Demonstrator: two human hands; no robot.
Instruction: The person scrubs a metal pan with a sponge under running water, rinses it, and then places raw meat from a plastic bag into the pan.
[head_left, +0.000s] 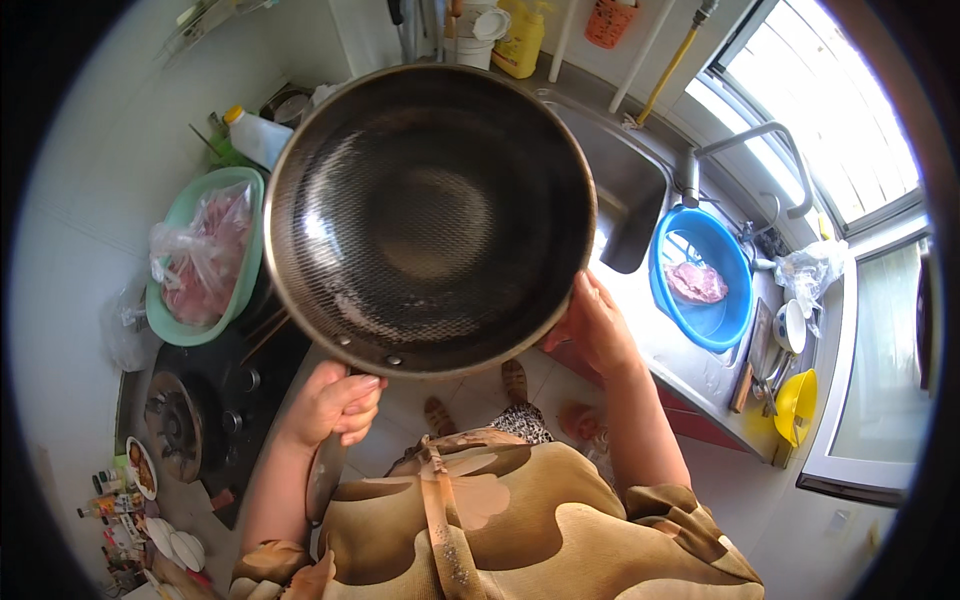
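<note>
A dark wok (431, 217) with a honeycomb-textured inside is held up in front of me, its inner face towards the camera. It looks empty, with bright reflections along its left side. My left hand (337, 405) is closed around its handle, just below the two rivets on the rim; the fingers cover most of the handle. On the lower right, my right hand (596, 326) grips the wok's rim, with the thumb near the edge and the other fingers partly hidden. The wok hides part of the sink and the counter behind it.
At left, a green basin (244, 300) holds bagged raw meat (210, 262) by the gas stove (176, 427). To the right are a steel sink (645, 180), a blue basin (739, 322) with meat, a knife (742, 386) and a yellow bowl (796, 397).
</note>
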